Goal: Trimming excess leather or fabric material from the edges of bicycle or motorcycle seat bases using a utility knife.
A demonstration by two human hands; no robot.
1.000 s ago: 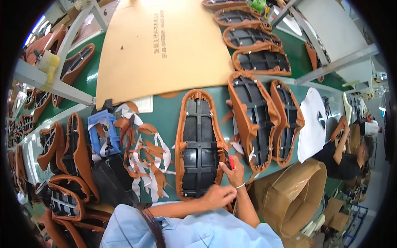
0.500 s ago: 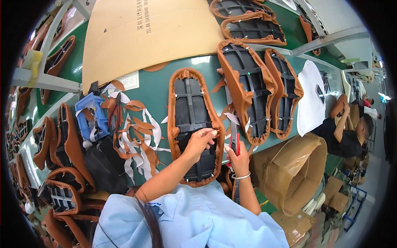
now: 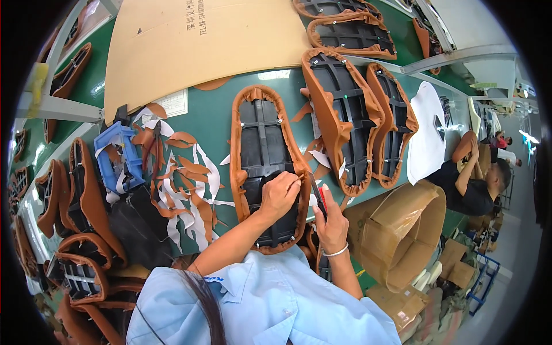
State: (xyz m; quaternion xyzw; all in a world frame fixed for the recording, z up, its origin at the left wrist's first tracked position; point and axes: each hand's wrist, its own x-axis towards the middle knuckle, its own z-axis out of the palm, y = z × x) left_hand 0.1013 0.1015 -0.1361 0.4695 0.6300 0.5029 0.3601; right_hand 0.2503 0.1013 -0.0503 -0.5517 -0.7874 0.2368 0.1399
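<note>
A long seat-like panel [image 3: 265, 150], black ribbed plastic wrapped at the rim in brown leather-like cover [image 3: 237, 150], lies underside up in front of me. My left hand [image 3: 280, 196] is closed, its fingertips pinching the cover's edge on the panel's right side. Just right of it, my right hand [image 3: 330, 225] grips a slim cutting tool [image 3: 321, 196] with red and dark parts. Its blade points away from me and touches or nearly touches the pinched edge. Whether it is a knife or scissors, I cannot tell.
Brown and white offcuts [image 3: 192, 184] lie left of the panel, beside a blue plastic crate [image 3: 119, 158]. More covered panels [image 3: 346, 115] stand to the right, near a white sheet [image 3: 426, 132]. Large cardboard [image 3: 201, 40] covers the far side. An open carton [image 3: 402, 230] and another person [image 3: 477, 178] are at right.
The cutting tool has moved left, its blade now at the cover's edge by my left fingertips. My left hand has moved slightly down and keeps its pinch. The view has shifted a little.
</note>
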